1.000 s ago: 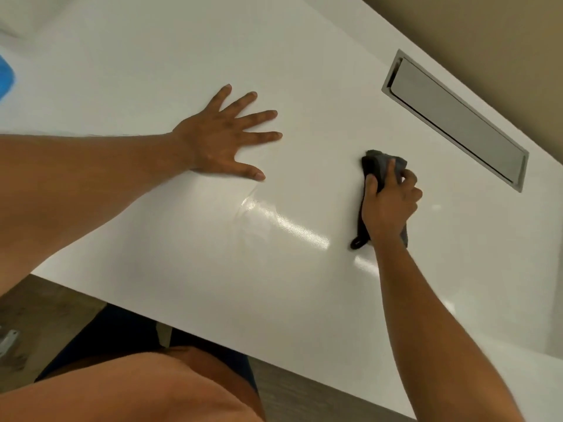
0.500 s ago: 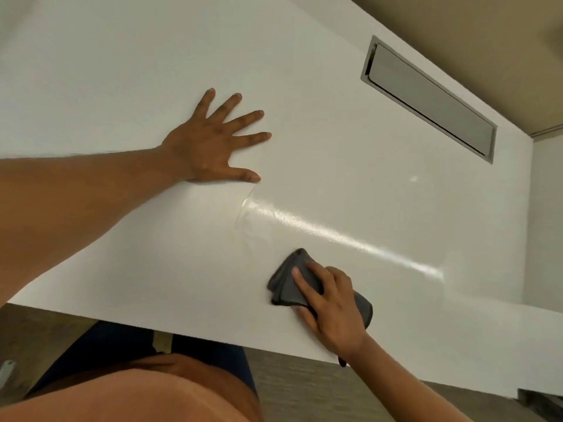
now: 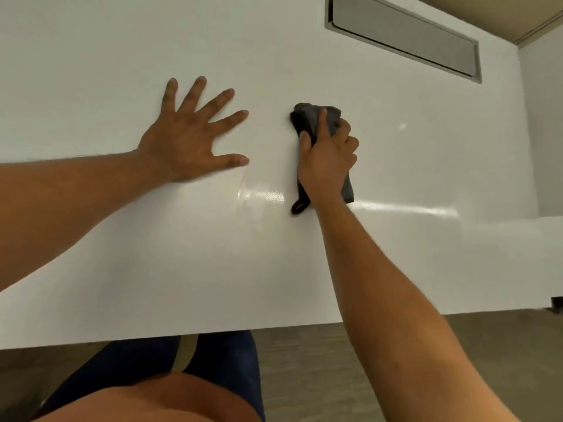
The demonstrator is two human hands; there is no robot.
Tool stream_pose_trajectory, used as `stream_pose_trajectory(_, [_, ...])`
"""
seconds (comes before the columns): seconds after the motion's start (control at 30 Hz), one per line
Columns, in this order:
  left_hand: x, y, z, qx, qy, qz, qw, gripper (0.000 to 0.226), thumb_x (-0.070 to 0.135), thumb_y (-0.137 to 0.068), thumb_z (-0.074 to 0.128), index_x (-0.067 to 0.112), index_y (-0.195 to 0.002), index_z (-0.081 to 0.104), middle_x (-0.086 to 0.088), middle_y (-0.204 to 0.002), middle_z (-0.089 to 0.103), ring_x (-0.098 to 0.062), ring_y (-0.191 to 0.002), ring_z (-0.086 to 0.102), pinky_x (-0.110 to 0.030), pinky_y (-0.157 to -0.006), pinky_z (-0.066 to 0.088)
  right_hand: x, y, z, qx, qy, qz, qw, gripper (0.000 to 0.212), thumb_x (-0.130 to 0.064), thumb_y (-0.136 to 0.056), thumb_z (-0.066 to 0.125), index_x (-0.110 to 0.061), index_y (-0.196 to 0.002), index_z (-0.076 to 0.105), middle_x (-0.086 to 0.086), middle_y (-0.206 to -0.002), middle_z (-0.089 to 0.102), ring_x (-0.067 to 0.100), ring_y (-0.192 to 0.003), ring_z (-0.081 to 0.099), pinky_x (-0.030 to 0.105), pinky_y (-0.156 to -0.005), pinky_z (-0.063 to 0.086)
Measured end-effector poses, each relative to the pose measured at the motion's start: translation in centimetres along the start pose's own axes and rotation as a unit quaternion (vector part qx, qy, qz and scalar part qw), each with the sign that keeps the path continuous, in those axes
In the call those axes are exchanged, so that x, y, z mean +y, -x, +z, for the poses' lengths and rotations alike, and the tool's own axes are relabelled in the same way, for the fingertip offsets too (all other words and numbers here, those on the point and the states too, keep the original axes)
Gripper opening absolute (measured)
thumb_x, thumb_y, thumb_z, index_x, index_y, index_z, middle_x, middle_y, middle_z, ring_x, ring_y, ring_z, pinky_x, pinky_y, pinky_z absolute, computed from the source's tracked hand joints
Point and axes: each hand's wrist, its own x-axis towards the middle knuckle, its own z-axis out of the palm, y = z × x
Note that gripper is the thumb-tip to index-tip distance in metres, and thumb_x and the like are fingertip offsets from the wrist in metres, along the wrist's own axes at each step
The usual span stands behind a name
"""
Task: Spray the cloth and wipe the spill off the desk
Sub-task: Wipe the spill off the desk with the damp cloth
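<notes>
Wiping is in progress: the dark grey cloth is bunched under the right hand, fingers curled closed over it and pressed to the white desk, mid-surface. The left hand is laid flat beside it, fingers spread wide, nothing held — used as a brace. A wet streak is seen just nearer than the left thumb and just left of the cloth's dangling loop; it is judged to be residue yet to be cleared. For a good pass, the cloth should be kept flat with even pressure and drawn back across that sheen in overlapping strokes. A recessed metal cable hatch sits well apart at the far edge — nothing obstructs the path except the left hand itself. No spray bottle is in view.
</notes>
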Motion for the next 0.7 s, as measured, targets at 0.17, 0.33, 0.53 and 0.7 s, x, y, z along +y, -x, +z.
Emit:
stream_pose_trajectory(0.17, [-0.1, -0.2, -0.2, -0.02, 0.008, -0.01, 1.0, 0.097, 0.099, -0.088, 0.019, 0.047, -0.17, 0.016, 0.006, -0.183, 0.016, -0.041, -0.168, 0.009, -0.074, -0.13, 0.004, 0.7, 15.5, 0.1, -0.024, -0.049, -0.043, 0.998, 0.063, -0.045, -0.105, 0.051, -0.031, -0.163, 0.032, 0.009, -0.162, 0.036, 0.033, -0.129, 0.043, 0.048, -0.105, 0.043])
stream_pose_trajectory(0.33, [0.0, -0.2, -0.1, -0.013, 0.0, -0.004, 1.0, 0.1, 0.098, -0.088, 0.015, 0.043, -0.17, 0.024, 0.002, -0.182, 0.019, -0.044, -0.167, 0.012, -0.075, -0.129, 0.006, 9.7, 15.3, -1.3, -0.013, -0.032, 0.026, 0.999, 0.06, -0.042, -0.106, 0.054, -0.029, -0.162, 0.037, 0.012, -0.159, 0.039, 0.037, -0.127, 0.045, 0.053, -0.104, 0.045])
stream_pose_trajectory(0.53, [-0.2, -0.2, 0.4, -0.013, -0.007, -0.006, 1.0, 0.097, 0.097, -0.089, 0.019, 0.043, -0.17, 0.023, 0.003, -0.182, 0.019, -0.044, -0.167, 0.012, -0.074, -0.128, 0.004, 15.8, -2.0, -2.6, 0.019, -0.026, 0.289, 0.957, 0.059, -0.046, -0.109, 0.042, -0.029, -0.164, 0.028, 0.014, -0.165, 0.026, 0.046, -0.139, 0.036, 0.059, -0.111, 0.036])
stream_pose_trajectory(0.7, [-0.2, -0.1, 0.4, -0.016, -0.014, -0.01, 1.0, 0.096, 0.096, -0.09, 0.022, 0.044, -0.17, 0.02, 0.005, -0.182, 0.017, -0.043, -0.167, 0.013, -0.074, -0.129, 0.005, 6.7, -2.6, -0.8, 0.018, -0.012, 0.172, 0.985, 0.061, -0.046, -0.108, 0.043, -0.028, -0.164, 0.029, 0.012, -0.163, 0.031, 0.04, -0.132, 0.041, 0.053, -0.105, 0.041])
